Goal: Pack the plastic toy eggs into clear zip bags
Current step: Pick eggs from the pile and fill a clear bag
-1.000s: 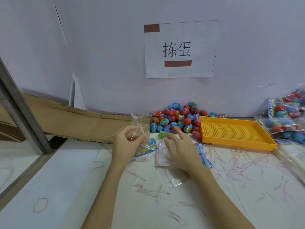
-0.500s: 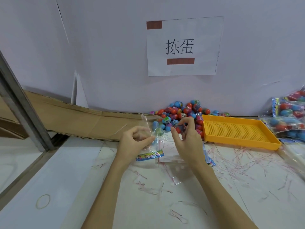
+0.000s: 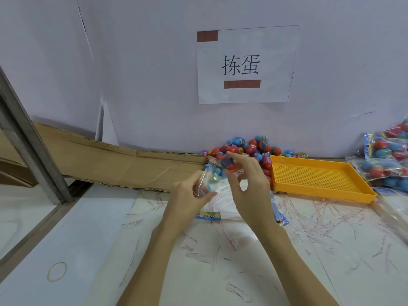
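Observation:
My left hand [image 3: 189, 196] pinches the mouth of a clear zip bag [image 3: 208, 180] that holds a green egg and a blue one. My right hand [image 3: 245, 184] grips a red toy egg [image 3: 229, 163] with a dark label between thumb and fingers, just above the bag's opening. Behind both hands lies the heap of red and blue plastic eggs [image 3: 247, 151] against the wall. A bag header card [image 3: 208, 216] with a printed picture lies on the table under my hands.
An orange perforated tray [image 3: 318, 176] sits right of the heap. Filled bags of eggs [image 3: 388, 160] pile up at the far right. Cardboard [image 3: 106, 160] lines the back left. Thin red strips litter the white table [image 3: 309, 239]; a rubber band [image 3: 57, 271] lies at front left.
My right hand has picked a red egg from the heap and brought it left and up toward the bag's opening. My left hand keeps holding the bag, lifted slightly.

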`<act>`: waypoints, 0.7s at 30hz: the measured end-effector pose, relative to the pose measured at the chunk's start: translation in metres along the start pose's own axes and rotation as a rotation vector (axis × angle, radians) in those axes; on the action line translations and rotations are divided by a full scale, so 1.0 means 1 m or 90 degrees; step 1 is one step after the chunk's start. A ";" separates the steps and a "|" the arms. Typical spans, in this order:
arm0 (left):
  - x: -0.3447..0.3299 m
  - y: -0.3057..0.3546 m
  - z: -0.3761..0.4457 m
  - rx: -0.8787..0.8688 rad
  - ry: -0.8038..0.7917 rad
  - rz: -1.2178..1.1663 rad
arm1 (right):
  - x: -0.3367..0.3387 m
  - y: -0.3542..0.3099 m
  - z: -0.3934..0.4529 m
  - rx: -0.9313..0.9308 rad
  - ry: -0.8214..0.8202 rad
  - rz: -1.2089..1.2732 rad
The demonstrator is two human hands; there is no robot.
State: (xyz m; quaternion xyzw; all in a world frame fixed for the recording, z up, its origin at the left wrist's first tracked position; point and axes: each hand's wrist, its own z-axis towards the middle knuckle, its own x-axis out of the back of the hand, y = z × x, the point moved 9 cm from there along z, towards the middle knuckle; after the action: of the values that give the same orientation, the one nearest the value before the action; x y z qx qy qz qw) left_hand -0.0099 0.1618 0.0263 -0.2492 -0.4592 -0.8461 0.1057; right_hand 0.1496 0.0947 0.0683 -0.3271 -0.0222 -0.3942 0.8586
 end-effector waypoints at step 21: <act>0.004 0.007 -0.001 -0.021 0.019 0.054 | -0.028 0.005 -0.009 -0.124 -0.197 0.048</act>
State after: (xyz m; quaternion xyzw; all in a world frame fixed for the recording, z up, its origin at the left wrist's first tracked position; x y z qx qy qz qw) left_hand -0.0104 0.1573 0.0334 -0.2572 -0.4328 -0.8519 0.1442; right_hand 0.1313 0.1105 0.0499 -0.4662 -0.1035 -0.3072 0.8232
